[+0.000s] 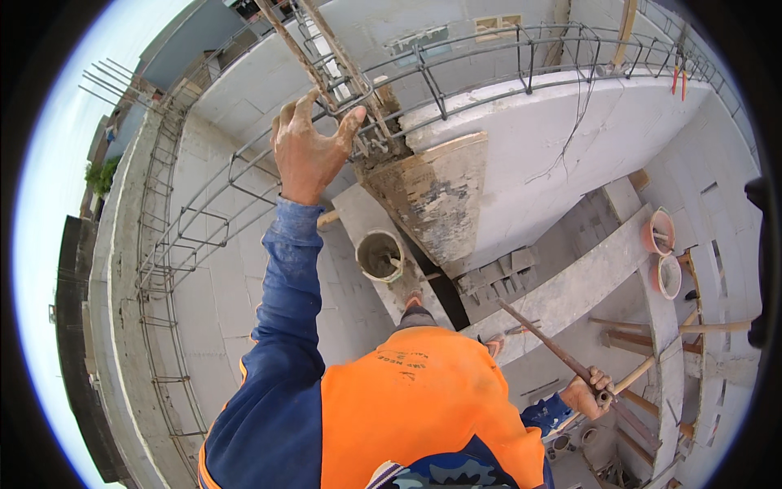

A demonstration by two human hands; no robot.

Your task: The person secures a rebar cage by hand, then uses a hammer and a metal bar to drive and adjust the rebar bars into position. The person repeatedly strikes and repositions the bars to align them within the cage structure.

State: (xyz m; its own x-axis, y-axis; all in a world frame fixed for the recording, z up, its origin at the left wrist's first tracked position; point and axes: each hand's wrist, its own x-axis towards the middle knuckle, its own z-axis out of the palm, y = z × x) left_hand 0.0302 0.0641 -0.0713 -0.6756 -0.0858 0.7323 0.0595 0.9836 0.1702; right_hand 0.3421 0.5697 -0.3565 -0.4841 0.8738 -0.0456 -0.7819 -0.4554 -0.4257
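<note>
My left hand (313, 151) is raised at the upper middle, thumb and fingers spread apart in a wide curve. It is right up against the upright steel rebar (350, 61); whether it touches the bars, I cannot tell. At the lower right, my right hand (586, 394) is closed around a long rusty metal pipe (544, 338), whose hollow end shows at the fist. A mortar-stained wooden panel (444, 200) stands against the wall below the rebar. Under my left hand, a bucket (380, 257) with a tool in it rests on a plank (358, 213).
A horizontal rebar cage (529, 61) runs along the wall top (562, 102), with red-handled pliers (679, 81) hanging at its right. Two buckets (658, 232) (668, 277) stand on the long plank (582, 297). Loose blocks (509, 273) lie below. My feet are on narrow boards.
</note>
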